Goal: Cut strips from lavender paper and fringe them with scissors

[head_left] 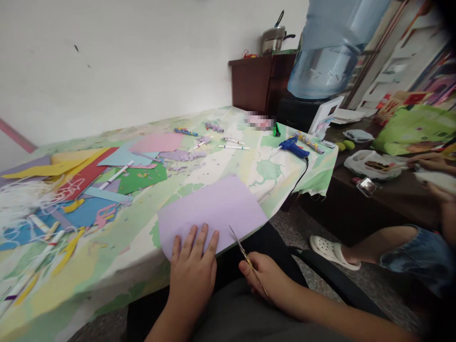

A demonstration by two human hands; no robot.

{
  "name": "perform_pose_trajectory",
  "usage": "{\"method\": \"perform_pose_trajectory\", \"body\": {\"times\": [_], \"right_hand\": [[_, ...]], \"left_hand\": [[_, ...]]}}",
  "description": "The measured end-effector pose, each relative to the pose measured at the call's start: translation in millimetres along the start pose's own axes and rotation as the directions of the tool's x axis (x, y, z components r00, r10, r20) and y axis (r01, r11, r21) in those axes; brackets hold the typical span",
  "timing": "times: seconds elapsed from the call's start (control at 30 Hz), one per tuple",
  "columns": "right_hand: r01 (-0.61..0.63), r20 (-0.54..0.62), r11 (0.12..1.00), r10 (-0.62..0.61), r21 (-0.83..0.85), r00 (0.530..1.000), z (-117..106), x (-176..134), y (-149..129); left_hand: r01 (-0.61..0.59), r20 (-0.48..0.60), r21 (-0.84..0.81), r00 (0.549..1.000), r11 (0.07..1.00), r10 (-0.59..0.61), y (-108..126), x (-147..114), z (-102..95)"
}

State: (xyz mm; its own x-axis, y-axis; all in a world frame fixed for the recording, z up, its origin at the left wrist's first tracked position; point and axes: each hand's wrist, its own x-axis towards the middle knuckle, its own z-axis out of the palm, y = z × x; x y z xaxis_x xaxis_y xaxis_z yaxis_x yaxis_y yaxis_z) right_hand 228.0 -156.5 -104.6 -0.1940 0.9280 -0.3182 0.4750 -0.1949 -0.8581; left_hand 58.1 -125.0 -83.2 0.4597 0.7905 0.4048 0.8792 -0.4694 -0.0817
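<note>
A sheet of purple paper [213,206] lies at the near edge of the table, its right corner reaching past the edge. My left hand [194,261] rests flat on its lower left part, fingers spread. In my right hand [265,275] is a pair of scissors [239,241], gripped by the handles. The blades point up and left, and their tips are at the paper's near edge. Whether the blades touch the paper, I cannot tell.
Coloured paper [142,178], white yarn [32,199] and several markers [121,175] cover the table's left side. A blue glue gun [295,147] with a black cord lies at the right edge. Another person's leg [384,244] and hands are at the right, by a plastic bag [372,161].
</note>
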Motion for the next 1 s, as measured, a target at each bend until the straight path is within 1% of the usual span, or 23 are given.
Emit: {"method": "perform_pose_trajectory", "body": {"times": [0.1,0.17,0.27,0.43,0.63,0.83,1.0], "right_hand": [[-0.042,0.042,0.997,0.039,0.063,0.998,0.5,1.3,0.9],[-0.051,0.044,0.997,0.048,0.065,0.998,0.3,1.9,1.6],[-0.027,0.024,0.999,0.026,0.03,0.999,-0.6,2.2,3.1],[-0.019,0.042,0.998,0.016,0.066,0.999,-2.6,3.1,4.1],[-0.019,0.034,0.995,0.016,0.101,0.999,-2.8,7.8,4.3],[-0.114,0.069,0.974,0.103,0.196,0.992,-3.7,9.7,3.0],[-0.131,0.094,0.965,0.113,0.228,0.989,-3.0,14.2,1.5]], "left_hand": [[0.017,0.005,0.004,1.0,1.0,-0.017,0.4,0.8,0.1],[0.028,0.012,0.004,1.0,1.0,-0.029,1.2,1.4,-0.2],[0.044,0.014,0.004,0.999,0.999,-0.044,2.1,2.3,-0.7],[0.058,0.019,0.014,0.998,0.998,-0.058,2.4,5.3,-2.2],[0.088,0.019,0.013,0.996,0.996,-0.089,3.4,8.1,-4.6],[0.11,-0.001,0.0,0.994,0.994,-0.11,4.6,9.0,-3.9],[0.134,0.011,0.035,0.991,0.99,-0.135,7.7,12.8,-6.8]]}}
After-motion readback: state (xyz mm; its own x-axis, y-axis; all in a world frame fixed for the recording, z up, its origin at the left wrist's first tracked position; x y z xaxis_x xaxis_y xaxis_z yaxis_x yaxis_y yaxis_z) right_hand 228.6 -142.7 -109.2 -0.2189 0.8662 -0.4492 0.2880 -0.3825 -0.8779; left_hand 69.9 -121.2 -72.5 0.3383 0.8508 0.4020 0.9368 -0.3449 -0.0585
